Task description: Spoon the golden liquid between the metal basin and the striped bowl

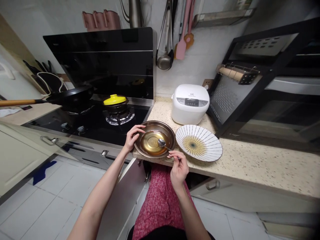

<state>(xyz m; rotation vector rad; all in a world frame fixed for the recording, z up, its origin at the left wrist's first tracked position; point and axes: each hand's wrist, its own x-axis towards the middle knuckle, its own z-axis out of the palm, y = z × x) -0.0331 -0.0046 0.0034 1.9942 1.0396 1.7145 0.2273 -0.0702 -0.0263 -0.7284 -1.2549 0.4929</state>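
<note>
A wide metal bowl (139, 143) sits at the front edge of the counter, with a shallow layer of amber-yellow liquid (151, 141) inside. My left hand (132, 135) grips its left rim, fingers curled over the edge. Between the thumb and fingers of my right hand (179, 166) is the handle of a metal spoon (161, 143). The spoon's head is over the right side of the bowl, at or just above the liquid; I cannot tell whether it touches. Right of the bowl lies a white plate (212, 143) with dark radiating lines and a yellowish centre.
A white rice cooker (191, 106) stands behind the plate. On the gas stove (100, 123) at left are a small pot with a yellow lid (114, 99) and a black wok (70, 95). Below, a cabinet door (125, 196) hangs open beside my legs. A dark rack (250, 96) stands at right.
</note>
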